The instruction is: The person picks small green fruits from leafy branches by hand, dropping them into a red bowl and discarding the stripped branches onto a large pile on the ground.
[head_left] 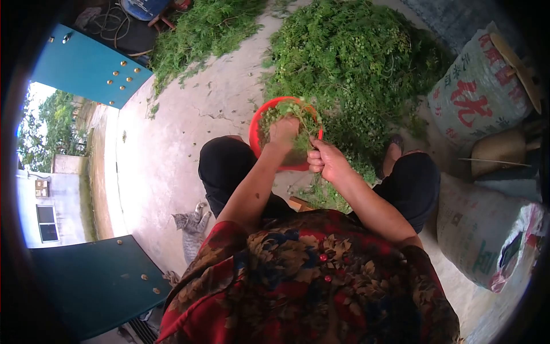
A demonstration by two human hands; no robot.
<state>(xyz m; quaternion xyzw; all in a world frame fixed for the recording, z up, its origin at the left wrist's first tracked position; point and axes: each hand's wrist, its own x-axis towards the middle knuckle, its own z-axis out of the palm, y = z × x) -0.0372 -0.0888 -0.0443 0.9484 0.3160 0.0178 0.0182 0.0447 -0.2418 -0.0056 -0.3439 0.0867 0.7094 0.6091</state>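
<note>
A red basin stands on the floor between my knees, with loose green bits inside. Over it, my left hand looks closed among the greens; its fingertips and whatever they grip are hidden. My right hand, at the basin's right rim, is closed around the stem end of a leafy green sprig. That sprig rises from my right fist and arcs over the basin beside my left hand. Just beyond the basin lies a large heap of cut green branches with small round pods or berries.
Another pile of greenery lies farther back. A grey tabby cat is on the concrete floor at my left. Printed woven sacks stand at the right. Two teal door panels frame the left opening.
</note>
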